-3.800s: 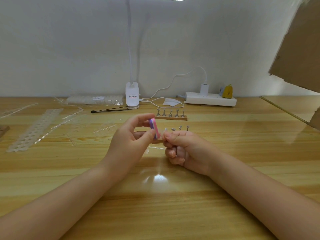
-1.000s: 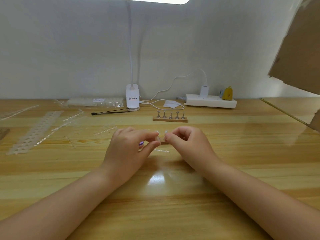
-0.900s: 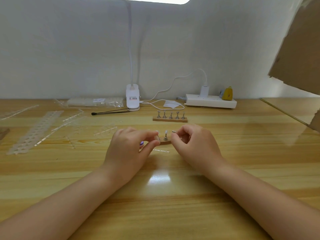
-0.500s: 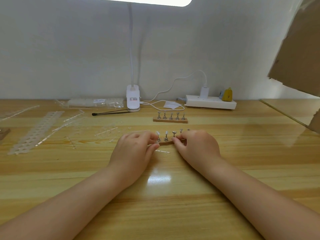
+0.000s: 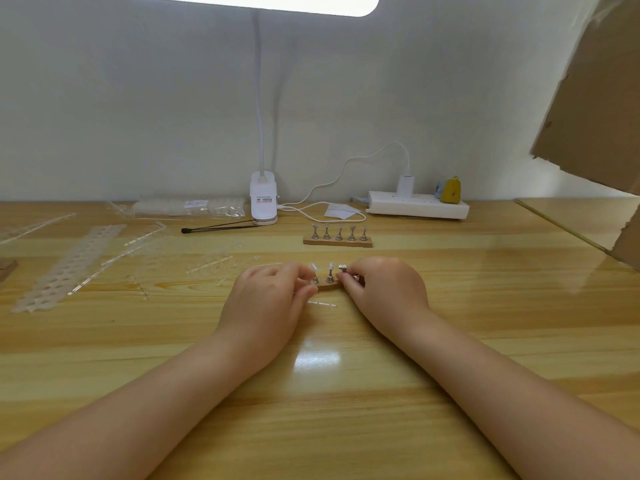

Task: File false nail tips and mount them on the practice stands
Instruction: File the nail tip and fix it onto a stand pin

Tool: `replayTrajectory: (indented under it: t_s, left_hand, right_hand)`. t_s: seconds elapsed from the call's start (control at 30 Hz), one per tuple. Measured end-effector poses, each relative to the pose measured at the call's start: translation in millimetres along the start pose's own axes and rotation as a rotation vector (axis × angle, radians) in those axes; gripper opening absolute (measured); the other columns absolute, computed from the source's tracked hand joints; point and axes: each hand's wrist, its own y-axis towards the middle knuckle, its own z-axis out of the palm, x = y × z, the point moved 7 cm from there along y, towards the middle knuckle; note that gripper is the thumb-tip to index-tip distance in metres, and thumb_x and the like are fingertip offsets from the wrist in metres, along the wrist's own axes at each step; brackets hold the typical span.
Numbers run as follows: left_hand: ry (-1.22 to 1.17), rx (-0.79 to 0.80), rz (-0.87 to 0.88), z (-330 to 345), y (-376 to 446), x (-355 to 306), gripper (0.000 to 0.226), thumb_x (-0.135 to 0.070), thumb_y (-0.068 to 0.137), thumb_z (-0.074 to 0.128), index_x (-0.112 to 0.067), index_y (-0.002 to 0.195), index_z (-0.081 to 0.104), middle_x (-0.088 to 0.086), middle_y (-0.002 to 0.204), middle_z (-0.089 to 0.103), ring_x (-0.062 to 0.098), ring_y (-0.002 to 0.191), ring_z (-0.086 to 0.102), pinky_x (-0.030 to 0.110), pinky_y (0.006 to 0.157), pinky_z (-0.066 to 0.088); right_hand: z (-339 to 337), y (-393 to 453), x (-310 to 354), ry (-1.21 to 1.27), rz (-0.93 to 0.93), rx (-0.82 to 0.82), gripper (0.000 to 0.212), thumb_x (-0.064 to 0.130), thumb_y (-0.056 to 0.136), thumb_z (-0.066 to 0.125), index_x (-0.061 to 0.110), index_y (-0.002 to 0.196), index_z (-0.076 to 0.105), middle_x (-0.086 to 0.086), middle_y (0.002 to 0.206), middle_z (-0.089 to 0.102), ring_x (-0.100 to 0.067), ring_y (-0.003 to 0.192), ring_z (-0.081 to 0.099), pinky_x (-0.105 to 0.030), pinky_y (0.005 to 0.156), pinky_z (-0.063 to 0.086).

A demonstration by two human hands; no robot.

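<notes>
While your near practice stand (image 5: 329, 286) sits on the worktop (image 5: 346, 393) between both hands, two of its pegs carrying nail tips (image 5: 330, 266), seat each tip squarely with light pressure so no peg tilts. Your right hand (image 5: 384, 289) pinches the third peg's bare head (image 5: 343, 268) with curled fingers; your left hand (image 5: 270, 296), fingers curled, touches the stand's left end, contents hidden. Beyond: second stand (image 5: 338, 240), lamp base (image 5: 264, 199), power strip (image 5: 417, 204).

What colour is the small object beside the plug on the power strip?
Mustard yellow object, seen in the head view.
</notes>
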Motion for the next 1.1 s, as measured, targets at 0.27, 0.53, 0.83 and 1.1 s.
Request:
replayTrajectory:
  t_s: [0.27, 0.53, 0.83, 1.1]
  left_hand:
    - [-0.016, -0.008, -0.022, -1, -2, 5, 0.021, -0.029, 0.095, 0.053, -0.022, 0.112, 0.062, -0.01, 0.105, 0.068, 0.014, 0.103, 0.059, 0.027, 0.093, 0.03]
    - [-0.102, -0.12, 0.038, -13, -2, -1, 0.015, -0.021, 0.091, 0.064, -0.02, 0.106, 0.066, -0.014, 0.098, 0.067, 0.016, 0.093, 0.061, 0.032, 0.083, 0.036]
    - [-0.215, -0.191, 0.072, -21, -2, -3, 0.023, -0.029, 0.087, 0.063, -0.021, 0.107, 0.07, -0.012, 0.097, 0.067, 0.014, 0.09, 0.062, 0.039, 0.083, 0.044]
    - [-0.249, -0.197, 0.12, -24, -2, -9, 0.033, -0.042, 0.083, 0.059, -0.022, 0.106, 0.073, -0.005, 0.097, 0.068, 0.021, 0.088, 0.064, 0.047, 0.081, 0.045]
  right_hand:
    - [-11, -8, 6, 0.228, -0.088, -0.154, 0.016, 0.023, 0.09, 0.059, 0.014, 0.089, 0.072, 0.001, 0.081, 0.066, -0.017, 0.075, 0.059, -0.036, 0.065, 0.05]
    - [-14, -11, 6, 0.467, -0.132, -0.154, 0.007, 0.012, 0.087, 0.068, 0.012, 0.09, 0.073, 0.008, 0.078, 0.067, -0.005, 0.067, 0.058, -0.015, 0.065, 0.046]
    - [-17, -14, 14, 0.542, -0.239, -0.18, 0.009, 0.007, 0.086, 0.07, 0.009, 0.093, 0.074, 0.001, 0.082, 0.07, -0.009, 0.074, 0.062, -0.025, 0.069, 0.051]
    - [-20, -21, 28, 0.51, -0.424, -0.205, 0.011, 0.002, 0.088, 0.065, 0.004, 0.096, 0.073, -0.001, 0.084, 0.068, -0.009, 0.076, 0.059, -0.022, 0.071, 0.046]
